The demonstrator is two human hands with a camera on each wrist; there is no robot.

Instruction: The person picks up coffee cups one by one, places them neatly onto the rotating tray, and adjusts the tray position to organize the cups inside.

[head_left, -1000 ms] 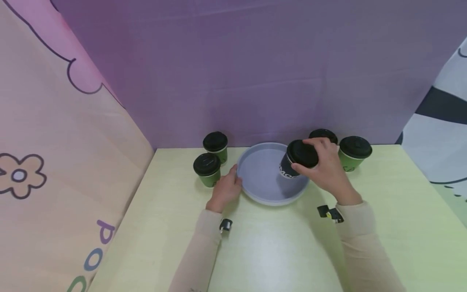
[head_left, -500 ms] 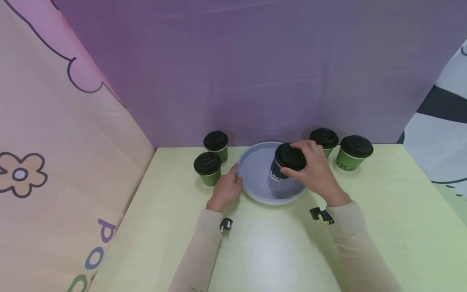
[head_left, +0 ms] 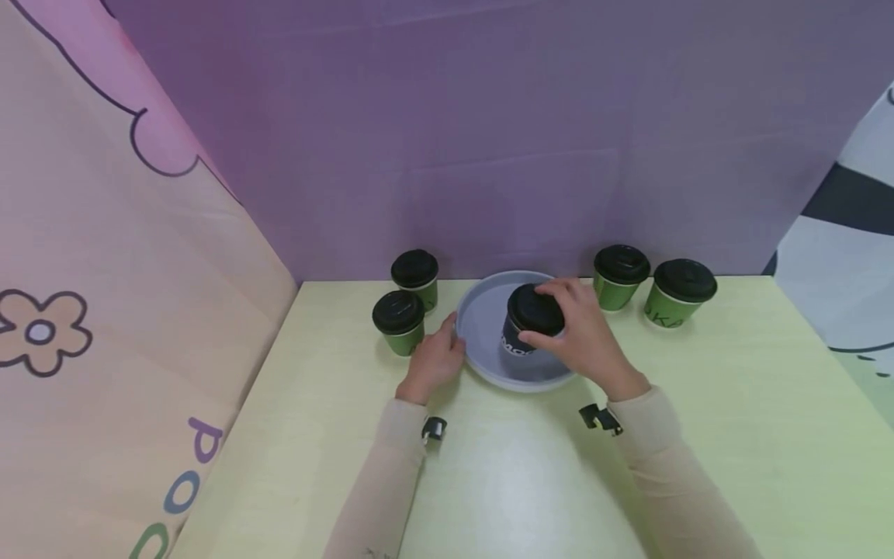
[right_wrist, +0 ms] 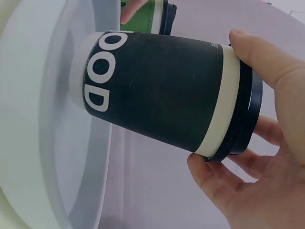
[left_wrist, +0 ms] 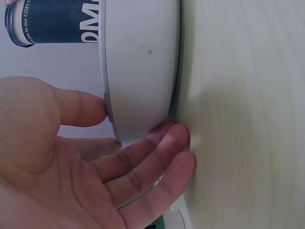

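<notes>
My right hand (head_left: 583, 334) grips a dark paper coffee cup (head_left: 515, 335) near its black lid (head_left: 541, 309), thumb on one side and fingertips on the other. The cup is over the middle of a round grey-blue plate (head_left: 482, 353) with a raised rim, its base down inside the rim in the right wrist view. White capital letters run round the lower sleeve (right_wrist: 152, 90). At the plate's left edge, my left hand (head_left: 434, 361) holds the rim (left_wrist: 138, 71), thumb on top and fingers against the outer wall and underside.
Two green cups with black lids, a nearer one (head_left: 401, 341) and a farther one (head_left: 419, 268), stand left of the plate. Two more, a left one (head_left: 618, 291) and a right one (head_left: 667, 307), stand at its right. A purple backdrop (head_left: 447, 140) rises behind the pale table (head_left: 517, 481).
My right hand has carried the dark cup leftward and slightly down, from the plate's right side to its middle. My left hand has stayed at the plate's rim.
</notes>
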